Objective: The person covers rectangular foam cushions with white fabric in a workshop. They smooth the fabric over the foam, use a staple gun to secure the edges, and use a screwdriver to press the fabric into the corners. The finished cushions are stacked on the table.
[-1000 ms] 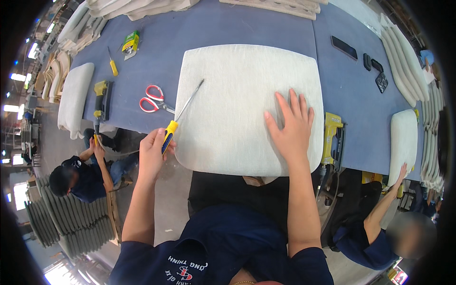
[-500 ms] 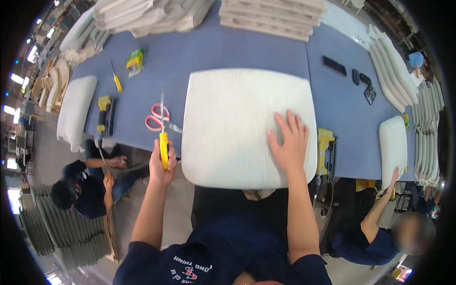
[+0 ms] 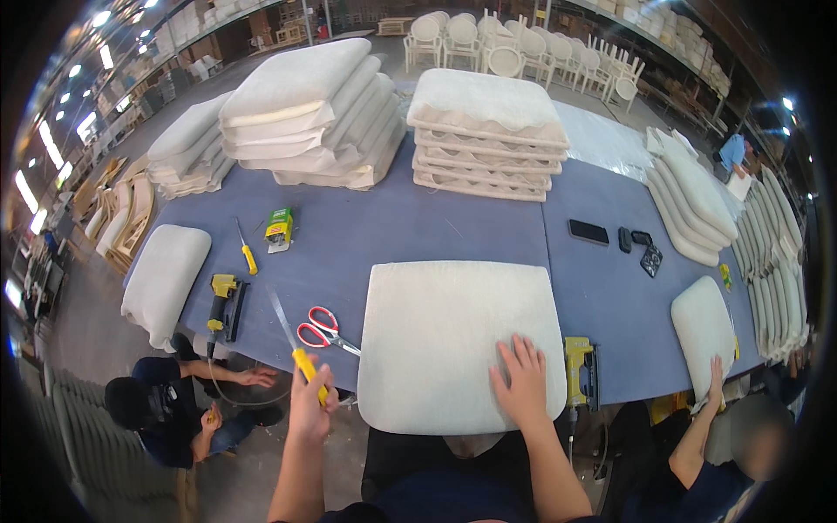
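Screwdriver in one hand, seat pad under the other
My left hand (image 3: 309, 414) has its fingers wrapped around the handle of a yellow screwdriver (image 3: 304, 363), blade angled up and away from me, just left of the pale fabric pad (image 3: 445, 336). That pad's right in front of me, its near edge jutting past the blue-grey table (image 3: 488, 227). My right hand (image 3: 523, 383) is lying on it near the right side, fingers loosely spread, not gripping anything. Red-and-white scissors (image 3: 319, 336) sit beside the pad's left edge, and there's a yellow staple gun (image 3: 577, 370) just off its right.
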A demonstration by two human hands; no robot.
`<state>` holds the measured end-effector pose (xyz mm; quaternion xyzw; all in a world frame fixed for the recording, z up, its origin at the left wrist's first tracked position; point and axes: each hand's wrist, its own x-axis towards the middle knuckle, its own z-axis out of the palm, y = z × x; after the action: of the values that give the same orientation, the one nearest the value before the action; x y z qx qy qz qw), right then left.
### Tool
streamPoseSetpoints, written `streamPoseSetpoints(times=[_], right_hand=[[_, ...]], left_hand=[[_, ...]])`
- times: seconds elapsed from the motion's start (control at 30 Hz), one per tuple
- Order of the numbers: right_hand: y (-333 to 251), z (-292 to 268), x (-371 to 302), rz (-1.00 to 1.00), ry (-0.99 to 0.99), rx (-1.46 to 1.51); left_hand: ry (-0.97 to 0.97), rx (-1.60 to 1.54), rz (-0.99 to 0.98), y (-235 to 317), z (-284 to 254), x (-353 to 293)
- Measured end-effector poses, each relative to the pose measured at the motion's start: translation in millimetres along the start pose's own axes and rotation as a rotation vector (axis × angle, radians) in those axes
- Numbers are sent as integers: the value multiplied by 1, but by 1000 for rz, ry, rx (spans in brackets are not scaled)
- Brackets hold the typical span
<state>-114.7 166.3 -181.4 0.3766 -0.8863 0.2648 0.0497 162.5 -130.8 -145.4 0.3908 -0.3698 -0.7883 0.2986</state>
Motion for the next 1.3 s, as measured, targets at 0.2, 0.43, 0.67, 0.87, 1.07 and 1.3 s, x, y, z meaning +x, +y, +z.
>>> streamPoseSetpoints(times=[0.2, 0.43, 0.67, 0.87, 1.07, 1.3], right_hand=[[-1, -33, -113, -5, -169, 496], [17, -26, -193, 691, 100, 970], [8, -26, -142, 920, 150, 1416], [34, -32, -136, 958, 181, 1590], [15, -132, -71, 688, 277, 1273], [-22, -234, 43, 213, 478, 913]], left_hand=[[219, 1026, 497, 6, -48, 121], [-115, 1267, 655, 24, 66, 165], [-464, 1526, 382, 16, 156, 252], [-425, 1676, 369, 1, 184, 233], [-330, 1557, 304, 20, 136, 186], [-606, 1419, -42, -44, 110, 77]])
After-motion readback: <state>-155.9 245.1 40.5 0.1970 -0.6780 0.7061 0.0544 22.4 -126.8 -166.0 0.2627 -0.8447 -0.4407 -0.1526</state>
